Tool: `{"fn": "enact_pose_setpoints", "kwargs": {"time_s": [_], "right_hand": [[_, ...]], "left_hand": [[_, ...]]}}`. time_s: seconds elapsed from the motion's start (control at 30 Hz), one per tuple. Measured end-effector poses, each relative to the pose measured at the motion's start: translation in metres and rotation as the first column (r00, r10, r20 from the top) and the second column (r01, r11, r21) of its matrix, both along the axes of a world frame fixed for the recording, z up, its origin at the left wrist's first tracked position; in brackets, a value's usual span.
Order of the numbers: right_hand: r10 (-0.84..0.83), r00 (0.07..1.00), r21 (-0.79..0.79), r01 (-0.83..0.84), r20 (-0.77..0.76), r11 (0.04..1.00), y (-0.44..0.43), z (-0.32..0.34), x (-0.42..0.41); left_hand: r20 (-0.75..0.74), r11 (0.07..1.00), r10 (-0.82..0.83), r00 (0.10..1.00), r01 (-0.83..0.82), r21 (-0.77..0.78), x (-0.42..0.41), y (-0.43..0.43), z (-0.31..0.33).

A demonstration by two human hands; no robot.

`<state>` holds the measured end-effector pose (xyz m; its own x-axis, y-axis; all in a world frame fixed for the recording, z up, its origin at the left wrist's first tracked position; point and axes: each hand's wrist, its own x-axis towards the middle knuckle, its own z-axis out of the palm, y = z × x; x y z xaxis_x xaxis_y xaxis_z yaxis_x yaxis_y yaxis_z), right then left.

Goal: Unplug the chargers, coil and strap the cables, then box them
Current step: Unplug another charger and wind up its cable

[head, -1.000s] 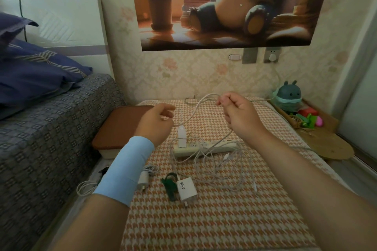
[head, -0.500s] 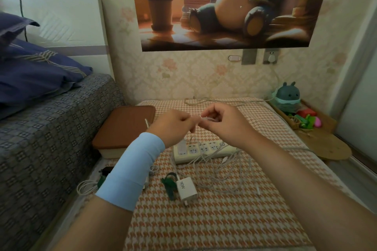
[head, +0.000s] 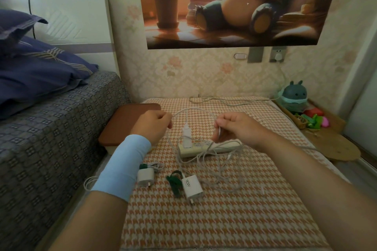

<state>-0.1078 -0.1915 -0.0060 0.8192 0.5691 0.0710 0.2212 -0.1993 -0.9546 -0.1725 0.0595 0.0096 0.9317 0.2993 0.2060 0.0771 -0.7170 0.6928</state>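
Since 0.5 s ago my fists have pulled apart: they were touching above the power strip, and now the L grip (head: 152,126) sits near the box while the R grip (head: 237,128) is off to the right, w/ a length of white cable (head: 189,109) arcing btwn them. Both grips are clenched on that cable. L pinches one end of the span, R the other, w/ a short loop hanging below R's fingers. Under the arc a white charger (head: 186,138) stands upright, plugged into the power strip (head: 206,149). The strip lies across the bench (head: 204,220), w/ the rest of the cable in a loose tangle over & in front of it. Nearer me, unplugged: a 90W charger (head: 192,186) flat on the bench w/ a green strap (head: 173,183) touching its left side, and a smaller charger (head: 145,176) w/ coiled cable just beside my L wristband (head: 122,167). Brown-lidded box (head: 126,124), lid on, is at the bench's far-left side, next to the bed (head: 51,138).
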Motion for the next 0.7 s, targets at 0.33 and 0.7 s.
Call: {"fn": "enact_pose_setpoints", "kwargs": {"time_s": [0.33,0.7], "right_hand": [[0.213,0.977,-0.270,-0.210,-0.021,0.940,0.006,-0.002,0.000],[0.402,0.879,-0.448,-0.477,-0.258,0.756,-0.020,0.011,0.022]], "left_hand": [[0.357,0.956,-0.198,0.913,0.260,-0.134,0.001,-0.044,-0.010],[-0.689,0.827,-0.247,0.681,0.519,0.217,0.001,-0.019,-0.043]]}}
